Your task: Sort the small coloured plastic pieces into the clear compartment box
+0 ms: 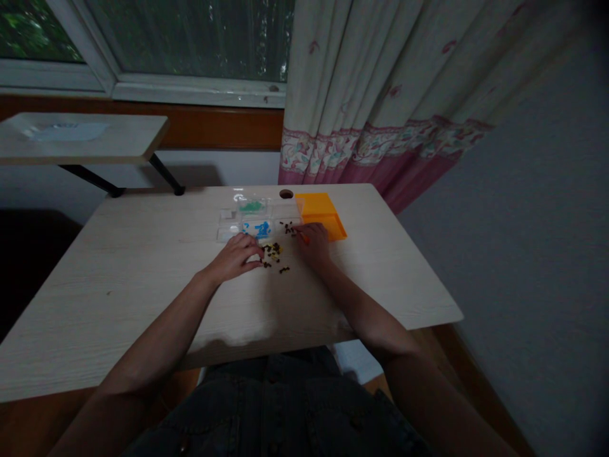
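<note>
My left hand rests on the pale wooden table, fingers curled and pinching at the edge of a small heap of dark and yellow beads. My right hand lies just right of the heap, closed on a thin orange tool whose tip points toward the beads. Behind the heap stands a clear compartment box with green pieces and blue pieces in separate cells. What the left fingers pinch is too small to make out.
An orange lid or tray lies right of the clear box. A round cable hole is at the table's back edge. A second small table stands back left under the window; a curtain hangs at the right.
</note>
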The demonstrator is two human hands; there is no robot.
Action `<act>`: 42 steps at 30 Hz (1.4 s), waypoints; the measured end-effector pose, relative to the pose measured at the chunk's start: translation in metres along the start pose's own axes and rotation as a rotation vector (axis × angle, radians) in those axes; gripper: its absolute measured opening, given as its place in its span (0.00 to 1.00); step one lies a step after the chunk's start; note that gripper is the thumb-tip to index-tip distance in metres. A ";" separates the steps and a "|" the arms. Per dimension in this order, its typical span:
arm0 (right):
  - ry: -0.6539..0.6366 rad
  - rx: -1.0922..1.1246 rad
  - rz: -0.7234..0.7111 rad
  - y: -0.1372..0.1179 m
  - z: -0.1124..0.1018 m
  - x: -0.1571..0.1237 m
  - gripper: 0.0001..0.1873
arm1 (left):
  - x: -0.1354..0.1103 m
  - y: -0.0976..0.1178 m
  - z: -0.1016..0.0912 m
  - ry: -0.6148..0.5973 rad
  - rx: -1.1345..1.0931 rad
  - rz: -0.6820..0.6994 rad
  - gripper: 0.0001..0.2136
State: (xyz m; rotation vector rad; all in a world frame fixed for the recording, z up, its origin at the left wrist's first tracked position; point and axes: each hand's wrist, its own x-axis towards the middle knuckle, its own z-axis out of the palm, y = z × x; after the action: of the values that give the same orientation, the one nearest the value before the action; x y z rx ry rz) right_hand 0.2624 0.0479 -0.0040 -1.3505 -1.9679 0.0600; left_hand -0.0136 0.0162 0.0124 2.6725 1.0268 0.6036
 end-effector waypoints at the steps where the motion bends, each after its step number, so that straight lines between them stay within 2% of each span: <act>1: 0.008 0.009 -0.003 0.000 0.001 0.000 0.12 | 0.000 0.001 0.000 0.001 0.003 -0.006 0.12; 10: -0.008 0.016 -0.112 -0.010 -0.001 -0.004 0.12 | 0.005 0.018 0.009 0.044 0.021 -0.035 0.10; 13: -0.039 0.007 -0.230 -0.023 0.000 -0.010 0.11 | 0.007 0.022 0.012 0.086 0.018 -0.049 0.10; 17: -0.144 0.039 -0.430 -0.040 0.001 -0.016 0.12 | 0.007 0.023 0.013 0.167 -0.026 -0.065 0.11; 19: -0.168 0.062 -0.474 -0.043 0.002 -0.017 0.13 | 0.007 0.023 0.012 0.187 -0.064 -0.068 0.11; 25: -0.227 0.083 -0.443 -0.040 0.003 -0.017 0.13 | 0.007 0.021 0.012 0.215 -0.109 -0.107 0.12; 38: -0.271 0.113 -0.447 -0.041 0.009 -0.019 0.12 | 0.008 0.022 0.013 0.169 -0.121 -0.085 0.13; 42: -0.228 0.114 -0.449 -0.041 0.008 -0.018 0.13 | 0.007 0.020 0.014 0.256 -0.053 -0.154 0.14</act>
State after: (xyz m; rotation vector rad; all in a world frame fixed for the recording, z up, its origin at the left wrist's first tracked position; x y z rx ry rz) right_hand 0.2288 0.0177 -0.0022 -0.8342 -2.3783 0.1142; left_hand 0.0092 0.0055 0.0091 2.4868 1.2491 0.9432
